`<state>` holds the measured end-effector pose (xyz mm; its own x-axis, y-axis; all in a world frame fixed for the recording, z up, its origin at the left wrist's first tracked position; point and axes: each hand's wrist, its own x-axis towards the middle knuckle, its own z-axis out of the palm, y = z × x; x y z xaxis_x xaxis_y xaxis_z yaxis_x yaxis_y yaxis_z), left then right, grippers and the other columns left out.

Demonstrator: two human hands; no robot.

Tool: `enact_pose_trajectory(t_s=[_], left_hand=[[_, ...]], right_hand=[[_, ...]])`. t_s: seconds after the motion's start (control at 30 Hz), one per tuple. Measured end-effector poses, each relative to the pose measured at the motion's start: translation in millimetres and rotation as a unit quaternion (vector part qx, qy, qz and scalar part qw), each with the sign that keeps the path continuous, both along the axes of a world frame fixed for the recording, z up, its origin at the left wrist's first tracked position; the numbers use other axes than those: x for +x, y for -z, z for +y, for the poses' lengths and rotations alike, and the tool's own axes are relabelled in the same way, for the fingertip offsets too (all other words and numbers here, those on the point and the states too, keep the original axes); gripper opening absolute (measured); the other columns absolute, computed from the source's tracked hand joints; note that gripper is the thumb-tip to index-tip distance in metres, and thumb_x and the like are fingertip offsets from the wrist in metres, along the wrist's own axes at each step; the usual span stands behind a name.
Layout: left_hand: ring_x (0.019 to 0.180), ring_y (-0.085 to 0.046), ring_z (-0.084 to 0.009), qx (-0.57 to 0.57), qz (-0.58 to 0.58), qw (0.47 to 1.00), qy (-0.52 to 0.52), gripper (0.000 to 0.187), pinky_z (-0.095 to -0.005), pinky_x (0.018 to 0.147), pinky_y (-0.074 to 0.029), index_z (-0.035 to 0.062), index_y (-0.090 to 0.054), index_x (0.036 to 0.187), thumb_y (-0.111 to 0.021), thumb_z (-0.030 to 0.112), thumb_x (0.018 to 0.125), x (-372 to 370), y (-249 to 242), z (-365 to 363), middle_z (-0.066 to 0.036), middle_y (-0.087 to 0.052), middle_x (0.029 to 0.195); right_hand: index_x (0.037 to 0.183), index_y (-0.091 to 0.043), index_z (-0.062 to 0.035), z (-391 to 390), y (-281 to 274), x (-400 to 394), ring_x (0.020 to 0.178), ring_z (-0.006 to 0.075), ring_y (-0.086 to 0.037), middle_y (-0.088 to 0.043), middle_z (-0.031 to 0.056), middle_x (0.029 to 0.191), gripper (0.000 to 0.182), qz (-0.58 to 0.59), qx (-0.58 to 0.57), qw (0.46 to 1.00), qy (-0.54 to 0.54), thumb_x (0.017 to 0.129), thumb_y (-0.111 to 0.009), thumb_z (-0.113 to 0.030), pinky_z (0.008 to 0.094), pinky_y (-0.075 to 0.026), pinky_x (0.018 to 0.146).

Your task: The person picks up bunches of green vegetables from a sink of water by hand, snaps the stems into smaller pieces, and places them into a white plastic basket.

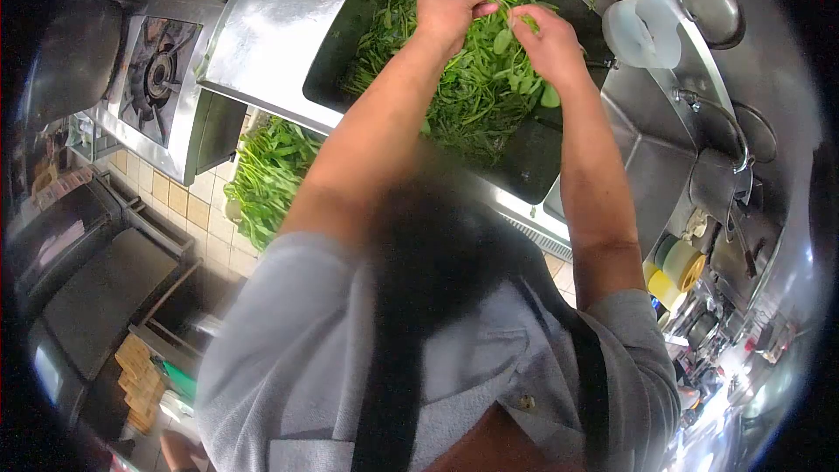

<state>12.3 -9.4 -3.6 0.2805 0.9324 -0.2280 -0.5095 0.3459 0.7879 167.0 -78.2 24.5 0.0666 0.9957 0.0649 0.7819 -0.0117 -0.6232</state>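
Observation:
A heap of leafy greens with long stems (476,96) fills much of the dark sink basin (330,79). Over the heap, my left hand (452,10) is closed, thumb and fingers pinched on a green stem. Just to its right my right hand (551,42) is also closed, its thumb and curled fingers gripping the greens. Between the two hands runs a bit of stem, and leaves hang below the right one. The exact grip of the right fingertips is partly hidden.
More greens (273,175) are piled low to the left, below the steel counter (271,22). A gas burner (160,74) stands further left. To the right are a translucent plastic container (644,32), a second sink basin (651,149) and a faucet (743,160).

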Motion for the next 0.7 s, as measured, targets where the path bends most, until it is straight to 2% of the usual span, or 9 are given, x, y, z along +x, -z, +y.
enact_pose_trajectory(t_s=[0.17, 0.27, 0.37, 0.43, 0.47, 0.57, 0.6, 0.63, 0.7], left_hand=[[0.084, -0.066, -0.0180, -0.006, 0.003, 1.000, 0.004, 0.019, -0.0252, 0.073, -0.058, -0.0064, -0.063, 0.100, -0.069, 0.003, 0.084, 12, -3, 3, -0.012, -0.067, 0.098], [0.066, -0.065, -0.0168, -0.026, -0.050, 0.998, -0.031, 0.011, -0.0254, 0.064, -0.060, -0.0057, -0.065, 0.090, -0.070, -0.005, 0.080, 17, 2, 8, -0.010, -0.067, 0.084], [0.086, -0.065, -0.0237, -0.026, -0.011, 0.999, 0.028, 0.027, -0.0345, 0.076, -0.053, -0.0009, -0.063, 0.108, -0.068, 0.015, 0.087, 10, 12, 17, -0.014, -0.067, 0.099], [0.061, -0.059, -0.0105, 0.011, -0.006, 0.999, -0.049, 0.010, -0.0231, 0.056, -0.048, -0.0029, -0.067, 0.095, -0.067, 0.003, 0.087, -2, -2, 27, -0.004, -0.066, 0.077], [0.064, -0.060, -0.0118, -0.007, 0.013, 0.997, -0.079, 0.012, -0.0247, 0.058, -0.048, -0.0025, -0.067, 0.095, -0.069, 0.005, 0.086, -9, -8, 31, -0.005, -0.066, 0.077], [0.065, -0.061, -0.0116, -0.028, 0.075, 0.990, -0.112, 0.015, -0.0255, 0.061, -0.049, -0.0016, -0.067, 0.097, -0.069, 0.008, 0.087, -37, -12, 37, -0.005, -0.065, 0.076], [0.080, -0.065, -0.0169, -0.006, 0.077, 0.995, -0.070, 0.032, -0.0306, 0.072, -0.052, -0.0035, -0.062, 0.112, -0.071, 0.012, 0.086, -49, 34, 50, -0.011, -0.068, 0.091], [0.080, -0.065, -0.0169, -0.004, 0.079, 0.994, -0.071, 0.032, -0.0306, 0.072, -0.052, -0.0035, -0.062, 0.112, -0.071, 0.012, 0.086, -51, 41, 41, -0.011, -0.068, 0.091], [0.069, -0.067, -0.0203, 0.063, 0.182, 0.978, -0.075, 0.014, -0.0301, 0.068, -0.059, -0.0054, -0.066, 0.093, -0.070, -0.004, 0.080, -49, 55, 16, -0.012, -0.068, 0.087]], right_hand=[[0.104, -0.063, -0.0088, 7, 19, -1, 0.097, 0.0360, -0.061, -0.062, 0.0160, 0.106, 0.024, -0.116, 0.051, 0.992, 0.007, 0.085, -0.059, -0.024, 0.0447, -0.049, 0.082], [0.101, -0.064, -0.0067, 18, 33, 3, 0.096, 0.0376, -0.061, -0.064, 0.0171, 0.100, 0.024, -0.139, 0.099, 0.984, 0.047, 0.085, -0.059, -0.024, 0.0447, -0.049, 0.082], [0.096, -0.066, -0.0061, 31, 44, 19, 0.089, 0.0326, -0.065, -0.067, 0.0134, 0.089, 0.023, -0.004, 0.100, 0.984, 0.146, 0.088, -0.058, -0.026, 0.0407, -0.050, 0.079], [0.091, -0.067, -0.0070, 37, 39, 28, 0.079, 0.0224, -0.067, -0.068, 0.0085, 0.081, 0.025, 0.238, 0.005, 0.949, 0.209, 0.091, -0.058, -0.030, 0.0348, -0.049, 0.074], [0.095, -0.064, -0.0048, 44, 38, 30, 0.069, 0.0140, -0.063, -0.068, 0.0053, 0.080, 0.029, 0.250, 0.060, 0.956, 0.145, 0.091, -0.060, -0.034, 0.0306, -0.047, 0.070], [0.094, -0.063, -0.0030, 60, 5, 26, 0.065, 0.0138, -0.054, -0.068, 0.0049, 0.090, 0.030, 0.268, 0.040, 0.955, 0.117, 0.092, -0.057, -0.032, 0.0281, -0.043, 0.080], [0.105, -0.062, -0.0069, 73, 20, 39, 0.080, 0.0231, -0.058, -0.062, 0.0114, 0.089, 0.027, 0.361, -0.001, 0.919, 0.158, 0.092, -0.053, -0.029, 0.0362, -0.048, 0.072], [0.105, -0.062, -0.0069, 84, 20, 40, 0.080, 0.0231, -0.058, -0.062, 0.0114, 0.089, 0.027, 0.363, 0.001, 0.919, 0.157, 0.092, -0.053, -0.029, 0.0362, -0.048, 0.072], [0.096, -0.062, -0.0034, 99, 19, 45, 0.074, 0.0207, -0.057, -0.060, 0.0071, 0.078, 0.026, 0.347, 0.086, 0.909, 0.212, 0.094, -0.050, -0.026, 0.0354, -0.045, 0.069]])
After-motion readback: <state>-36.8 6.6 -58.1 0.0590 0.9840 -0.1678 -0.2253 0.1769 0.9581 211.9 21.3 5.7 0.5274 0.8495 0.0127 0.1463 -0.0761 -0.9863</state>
